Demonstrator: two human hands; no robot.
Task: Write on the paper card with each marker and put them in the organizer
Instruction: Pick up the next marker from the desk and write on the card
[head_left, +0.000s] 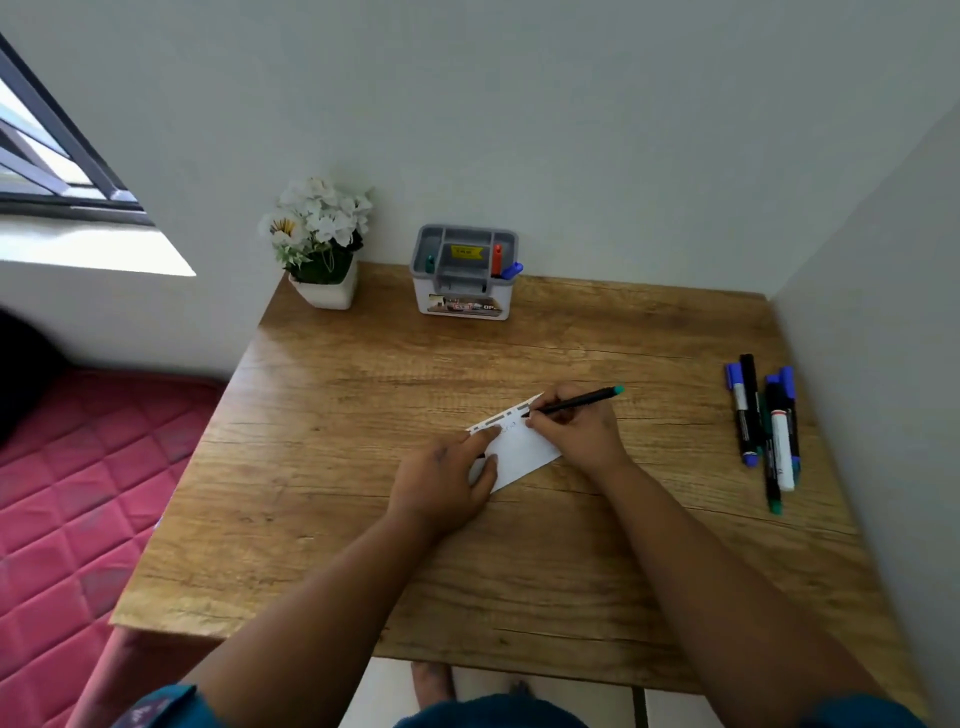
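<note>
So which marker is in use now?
The black marker with the green end, held in the right hand over the paper card; the others lie aside or stand in the organizer.

Right hand (574, 426) pinching green-capped marker (576, 401) tip-down on paper card (519, 447), left hand (447, 475) pressing card flat, organizer (464, 273) well behind

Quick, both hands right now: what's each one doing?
Left hand: open, fingers pressing the paper card flat on the table.
Right hand: grip closed on the green-capped marker, tip at the card.
</note>
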